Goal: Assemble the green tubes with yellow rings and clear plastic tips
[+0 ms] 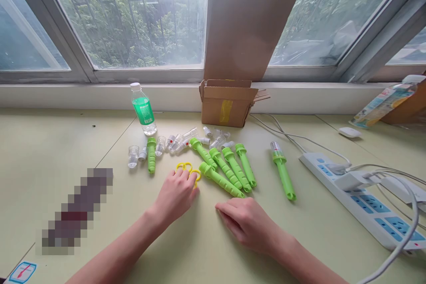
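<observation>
My left hand (176, 193) reaches down onto a small group of yellow rings (188, 167). Its fingers are bent, with thumb and index finger closed about the edge of one ring; the fingertips are partly hidden. Resting on the table, my right hand (248, 222) has its fingers curled together and nothing visible in them. Just beyond it lies a green grooved tube with a threaded end (222, 181), beside several similar tubes (244, 166). Farther right, one green tube (284, 177) carries a clear cap (275, 147) on its end.
Clear plastic cups (133, 156) and small white parts lie behind the rings, near another green tube (151, 155). A green-labelled bottle (143, 111) and a cardboard box (226, 104) stand farther back. At right are a power strip (359, 199) with cables and a leaning bottle (382, 104).
</observation>
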A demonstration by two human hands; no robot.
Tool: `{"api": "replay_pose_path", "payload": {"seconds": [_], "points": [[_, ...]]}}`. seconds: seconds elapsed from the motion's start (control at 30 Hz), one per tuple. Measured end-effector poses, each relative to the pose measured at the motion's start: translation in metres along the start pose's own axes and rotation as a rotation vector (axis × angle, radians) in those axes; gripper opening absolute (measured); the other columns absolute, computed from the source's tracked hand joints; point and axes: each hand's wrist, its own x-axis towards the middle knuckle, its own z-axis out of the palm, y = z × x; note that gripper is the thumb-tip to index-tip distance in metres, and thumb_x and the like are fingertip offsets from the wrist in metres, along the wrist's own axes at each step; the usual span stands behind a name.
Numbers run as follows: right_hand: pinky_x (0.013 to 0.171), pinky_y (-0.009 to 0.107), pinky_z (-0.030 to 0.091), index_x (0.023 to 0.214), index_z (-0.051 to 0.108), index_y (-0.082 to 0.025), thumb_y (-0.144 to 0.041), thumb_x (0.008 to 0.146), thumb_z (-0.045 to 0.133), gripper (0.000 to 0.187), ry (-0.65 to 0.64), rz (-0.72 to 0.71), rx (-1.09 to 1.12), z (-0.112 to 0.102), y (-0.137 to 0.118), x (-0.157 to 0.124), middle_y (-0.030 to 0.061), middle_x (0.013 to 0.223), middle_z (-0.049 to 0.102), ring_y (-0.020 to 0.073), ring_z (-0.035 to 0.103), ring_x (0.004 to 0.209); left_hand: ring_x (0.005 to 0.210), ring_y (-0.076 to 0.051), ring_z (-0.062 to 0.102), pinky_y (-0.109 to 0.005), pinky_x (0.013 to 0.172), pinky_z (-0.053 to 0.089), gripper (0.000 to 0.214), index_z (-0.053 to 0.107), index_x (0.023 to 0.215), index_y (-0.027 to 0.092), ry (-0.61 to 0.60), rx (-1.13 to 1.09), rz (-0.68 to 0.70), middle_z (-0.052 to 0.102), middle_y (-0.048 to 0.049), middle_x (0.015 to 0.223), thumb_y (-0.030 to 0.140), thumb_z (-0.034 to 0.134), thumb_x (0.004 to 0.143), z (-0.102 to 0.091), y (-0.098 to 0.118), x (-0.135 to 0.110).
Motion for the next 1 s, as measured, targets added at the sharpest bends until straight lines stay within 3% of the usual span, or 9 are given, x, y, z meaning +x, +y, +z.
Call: {"api": "replay_pose_path", "payload": {"seconds": [0.13,0.33,0.5,0.73,1.0], "points": [[0.055,0.027,0.022,0.083,0.056,-0.019,-0.011,0.086,0.043,0.015,-0.011,0.001,-0.013,0.0008,0.0001,0.0010,0.0008,0.066,0.056,0.0125,0.042,0.057,0.075,-0.022,0.057,-0.035,0.067,0.045,0.023,0.053,0.108,0.018,-0.010,-0.007,0.043,0.060,-0.0062,0.084,0.017,0.049,0.085,0.0001,-0.0001,0.0006],[0.055,0.027,0.023,0.082,0.055,-0.019,-0.012,0.086,0.043,0.015,0.008,-0.008,0.000,0.0011,-0.0001,0.0010,0.0001,0.065,0.055,0.0122,0.042,0.057,0.075,-0.020,0.058,-0.034,0.068,0.047,0.028,0.050,0.111,0.016,0.049,-0.068,0.077,0.060,-0.0052,0.083,0.009,0.044,0.085,0.0015,-0.0004,0.0019],[0.056,0.027,0.024,0.081,0.054,-0.019,-0.012,0.087,0.043,0.014,0.042,-0.019,0.029,0.0014,0.0003,0.0003,0.0000,0.065,0.055,0.0119,0.043,0.057,0.085,-0.021,0.060,-0.036,0.074,0.050,0.040,0.051,0.117,0.020,0.136,-0.121,0.078,0.061,-0.0084,0.096,0.004,0.043,0.081,0.0009,-0.0024,0.0026],[0.055,0.027,0.024,0.078,0.053,-0.019,-0.012,0.088,0.043,0.016,0.054,-0.020,0.037,0.0008,-0.0002,0.0010,-0.0007,0.063,0.054,0.0116,0.041,0.055,0.089,-0.022,0.061,-0.035,0.075,0.054,0.024,0.057,0.107,0.019,0.265,-0.213,0.023,0.060,-0.0093,0.096,0.012,0.048,0.086,-0.0005,0.0011,0.0035],[0.055,0.027,0.024,0.078,0.053,-0.019,-0.012,0.086,0.043,0.015,0.033,-0.011,0.028,0.0013,0.0000,0.0009,-0.0005,0.064,0.055,0.0116,0.041,0.055,0.092,-0.022,0.062,-0.036,0.076,0.055,0.028,0.054,0.112,0.019,0.222,-0.259,0.022,0.060,-0.0097,0.100,0.011,0.051,0.086,0.0031,-0.0021,0.0023]]}}
